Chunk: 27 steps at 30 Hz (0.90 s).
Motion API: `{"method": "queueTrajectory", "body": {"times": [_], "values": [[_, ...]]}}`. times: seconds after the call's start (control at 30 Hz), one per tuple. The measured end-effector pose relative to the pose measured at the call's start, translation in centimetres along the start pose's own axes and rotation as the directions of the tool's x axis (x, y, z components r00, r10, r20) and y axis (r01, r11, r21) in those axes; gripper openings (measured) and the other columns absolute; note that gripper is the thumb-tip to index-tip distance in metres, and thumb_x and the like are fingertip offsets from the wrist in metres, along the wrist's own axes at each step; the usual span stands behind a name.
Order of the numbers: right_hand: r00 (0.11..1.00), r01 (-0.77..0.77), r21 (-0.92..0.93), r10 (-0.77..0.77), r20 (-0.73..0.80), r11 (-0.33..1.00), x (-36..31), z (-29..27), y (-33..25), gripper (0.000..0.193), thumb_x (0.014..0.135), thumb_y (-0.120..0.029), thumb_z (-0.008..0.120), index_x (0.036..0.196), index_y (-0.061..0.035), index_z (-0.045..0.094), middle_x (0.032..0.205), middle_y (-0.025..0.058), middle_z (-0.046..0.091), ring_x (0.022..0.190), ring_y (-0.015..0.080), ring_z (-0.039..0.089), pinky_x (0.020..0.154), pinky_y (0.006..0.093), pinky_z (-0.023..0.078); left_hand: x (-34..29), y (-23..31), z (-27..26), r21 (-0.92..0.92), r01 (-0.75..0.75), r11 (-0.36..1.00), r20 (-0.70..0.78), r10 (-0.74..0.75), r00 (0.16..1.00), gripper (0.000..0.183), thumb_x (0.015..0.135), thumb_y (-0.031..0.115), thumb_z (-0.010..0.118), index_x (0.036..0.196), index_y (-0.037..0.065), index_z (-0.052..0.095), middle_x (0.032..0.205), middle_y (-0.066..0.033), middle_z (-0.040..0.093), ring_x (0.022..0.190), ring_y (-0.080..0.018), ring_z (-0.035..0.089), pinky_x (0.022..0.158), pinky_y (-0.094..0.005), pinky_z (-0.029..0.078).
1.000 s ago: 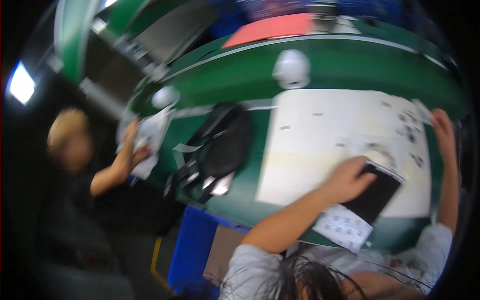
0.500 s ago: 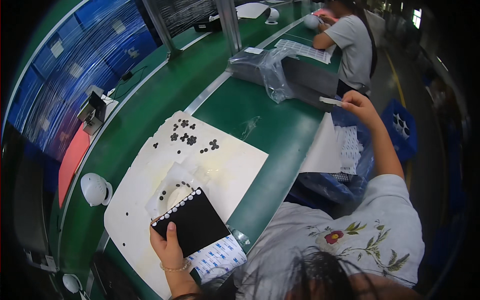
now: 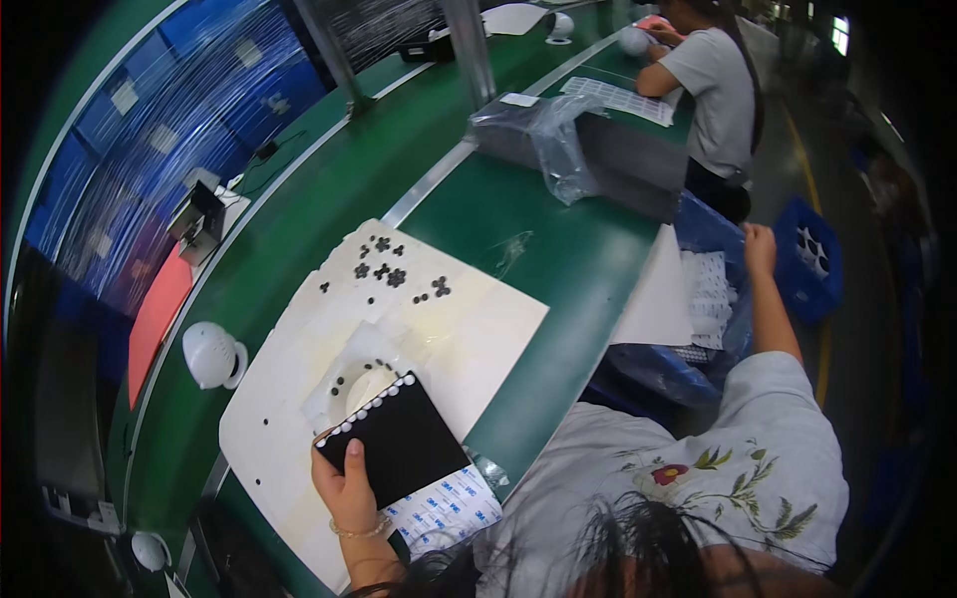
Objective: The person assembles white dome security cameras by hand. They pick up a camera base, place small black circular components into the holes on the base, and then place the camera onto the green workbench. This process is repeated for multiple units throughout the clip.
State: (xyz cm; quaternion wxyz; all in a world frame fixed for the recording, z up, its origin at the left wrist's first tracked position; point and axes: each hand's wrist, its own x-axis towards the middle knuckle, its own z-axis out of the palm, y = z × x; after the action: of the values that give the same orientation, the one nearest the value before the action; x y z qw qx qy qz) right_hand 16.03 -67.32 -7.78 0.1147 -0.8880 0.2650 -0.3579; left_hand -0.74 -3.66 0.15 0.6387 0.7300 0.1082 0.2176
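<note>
My left hand [image 3: 349,490] grips a black square pad [image 3: 401,450] by its lower corner; a row of small white dots runs along the pad's upper edge. The pad hovers over a large white sheet [image 3: 478,339] on the green bench, beside a round white disc [image 3: 367,387]. Small black pieces [image 3: 389,274] lie scattered on the sheet's far part. My right hand [image 3: 760,247] is stretched out to the right, fingers curled, above white dotted sheets [image 3: 710,299] in a blue bag [image 3: 688,374]. Whether it holds anything is unclear.
A white dome-shaped part [image 3: 211,354] and a red sheet [image 3: 155,319] lie left on the bench. A box in clear plastic [image 3: 563,145] stands farther along. Another person [image 3: 713,90] works at the far end. A blue crate [image 3: 812,261] sits on the floor.
My right hand has dropped from holding up a white sheet down to the blue bag. My left hand keeps the black pad over the white sheet. The view has steadied.
</note>
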Motion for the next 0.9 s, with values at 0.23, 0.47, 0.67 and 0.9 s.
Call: {"method": "queueTrajectory", "body": {"times": [0.23,0.47,0.67,0.9], "values": [[0.955,0.228,0.787,-0.290,-0.065,0.574,-0.3,-2.7,-20.0,0.020,0.085,-0.012,0.051,0.102,-0.0007,0.057,0.099,0.0074,0.056,0.092,0.0173,0.053,0.083,0.0271,0.040,0.7,0.0,-0.2,0.210,-0.100,0.973,0.053,0.091,0.994,0.024,0.080,0.016,0.061,0.097,0.000,0.054,0.082,-0.0078,0.058,0.076,-0.0141,0.052,0.070,-0.0276,0.043],[-0.071,0.298,0.952,-0.996,-0.051,-0.070,-13.4,-5.0,-47.6,0.017,0.081,-0.013,0.055,0.093,-0.0005,0.057,0.099,0.0109,0.057,0.093,0.0266,0.053,0.081,0.0337,0.041,0.7,-1.0,-2.2,0.256,-0.254,0.933,0.216,0.201,0.956,0.027,0.079,0.010,0.061,0.103,0.000,0.052,0.093,-0.0083,0.057,0.088,-0.0140,0.052,0.079,-0.0267,0.042],[-0.526,0.242,0.959,-0.851,0.005,-0.144,-25.5,-2.4,-62.4,0.038,0.087,-0.029,0.048,0.114,-0.0031,0.050,0.122,0.0144,0.046,0.113,0.0300,0.042,0.095,0.0365,0.033,1.2,0.1,-2.6,0.244,-0.416,0.876,0.359,0.317,0.878,0.032,0.069,0.014,0.065,0.099,0.003,0.057,0.092,-0.0130,0.058,0.084,-0.0305,0.055,0.075,-0.0359,0.043],[-0.193,0.561,0.827,-0.976,0.105,-0.022,-34.2,0.2,-67.1,0.053,0.084,-0.035,0.051,0.125,-0.0044,0.039,0.124,0.0189,0.043,0.116,0.0317,0.038,0.100,0.0413,0.022,0.2,-0.3,-2.2,0.203,-0.442,0.874,0.307,0.372,0.876,0.033,0.064,0.015,0.065,0.095,0.010,0.055,0.090,-0.0079,0.055,0.086,-0.0279,0.052,0.074,-0.0364,0.042]]}}
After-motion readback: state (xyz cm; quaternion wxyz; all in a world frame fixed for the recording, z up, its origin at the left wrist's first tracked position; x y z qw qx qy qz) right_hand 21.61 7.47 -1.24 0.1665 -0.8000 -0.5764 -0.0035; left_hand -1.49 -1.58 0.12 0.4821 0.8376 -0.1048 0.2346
